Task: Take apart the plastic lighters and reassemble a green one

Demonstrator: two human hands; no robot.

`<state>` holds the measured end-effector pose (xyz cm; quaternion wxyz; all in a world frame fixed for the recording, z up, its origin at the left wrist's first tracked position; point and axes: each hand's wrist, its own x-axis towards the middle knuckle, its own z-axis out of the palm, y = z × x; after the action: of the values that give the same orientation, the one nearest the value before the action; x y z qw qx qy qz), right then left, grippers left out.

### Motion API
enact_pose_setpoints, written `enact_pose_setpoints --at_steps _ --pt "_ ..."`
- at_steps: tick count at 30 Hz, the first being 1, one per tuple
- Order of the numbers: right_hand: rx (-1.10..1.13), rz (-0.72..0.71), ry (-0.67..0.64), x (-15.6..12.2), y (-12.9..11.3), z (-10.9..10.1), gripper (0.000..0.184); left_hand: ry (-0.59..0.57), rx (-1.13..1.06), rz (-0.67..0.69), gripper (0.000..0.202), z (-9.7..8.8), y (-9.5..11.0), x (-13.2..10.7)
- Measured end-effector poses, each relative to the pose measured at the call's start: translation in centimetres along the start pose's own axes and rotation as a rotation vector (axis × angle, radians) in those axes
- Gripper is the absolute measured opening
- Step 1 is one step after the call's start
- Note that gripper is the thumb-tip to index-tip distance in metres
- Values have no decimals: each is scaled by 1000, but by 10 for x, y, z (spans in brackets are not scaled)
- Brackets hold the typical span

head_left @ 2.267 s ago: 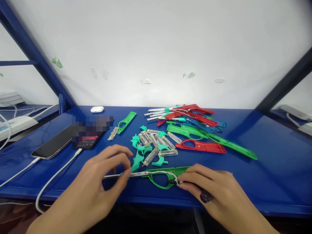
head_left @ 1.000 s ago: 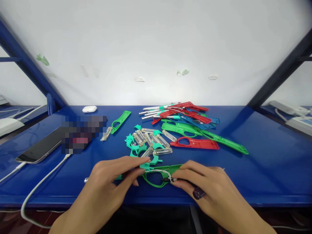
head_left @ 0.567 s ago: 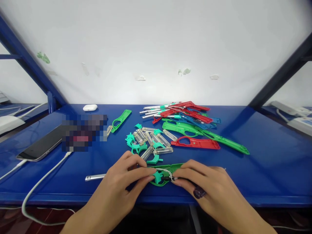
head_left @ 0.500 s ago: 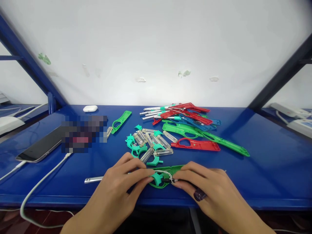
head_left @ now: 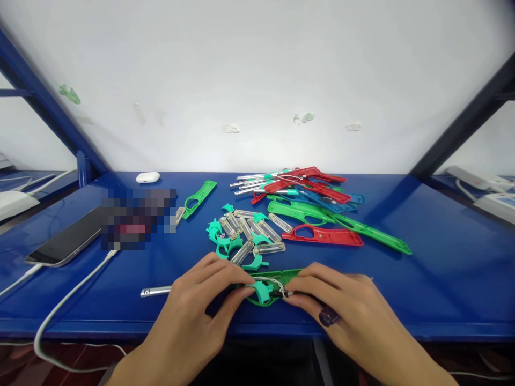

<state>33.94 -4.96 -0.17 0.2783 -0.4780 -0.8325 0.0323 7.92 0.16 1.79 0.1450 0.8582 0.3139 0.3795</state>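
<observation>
At the desk's front edge, a green lighter shell half (head_left: 290, 275) lies partly hidden under both hands. My left hand (head_left: 209, 292) pinches a teal trigger (head_left: 262, 292) between thumb and index finger, over the shell. Looped white wire (head_left: 277, 281) runs across the shell to a small black part (head_left: 278, 293), which my right hand (head_left: 338, 297) grips at its end with thumb and fingertips. A dark, pen-like handle (head_left: 328, 316) is also tucked in my right hand; its other end is hidden. Left of my left hand, a silver metal tube (head_left: 156, 291) sticks out.
Clear fuel tanks (head_left: 269, 247) and loose teal triggers (head_left: 215, 229) lie just beyond my hands. Behind are a red shell half (head_left: 325, 236), green shells (head_left: 374, 234) and a heap of red lighter parts (head_left: 309, 185). A phone (head_left: 68, 236) with a white cable (head_left: 60, 305) lies left.
The teal trigger has shifted slightly to the right and up in my left fingertips. My right hand has stayed nearly in place, and the view has tilted a little.
</observation>
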Motion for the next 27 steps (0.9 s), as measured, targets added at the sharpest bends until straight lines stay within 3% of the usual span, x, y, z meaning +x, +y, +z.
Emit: enact_pose_setpoints --at_steps 9,16,22,27 --pt "24 5 4 -1 3 2 23 -57 90 32 12 6 -1 -6" --pt "79 17 -15 -1 3 0 22 -247 199 60 21 8 -6 -13" --pt "117 17 -16 -2 5 0 20 -138 129 71 13 13 -4 -7" --pt "84 10 -24 -1 3 -2 25 -166 134 74 13 12 -4 -4"
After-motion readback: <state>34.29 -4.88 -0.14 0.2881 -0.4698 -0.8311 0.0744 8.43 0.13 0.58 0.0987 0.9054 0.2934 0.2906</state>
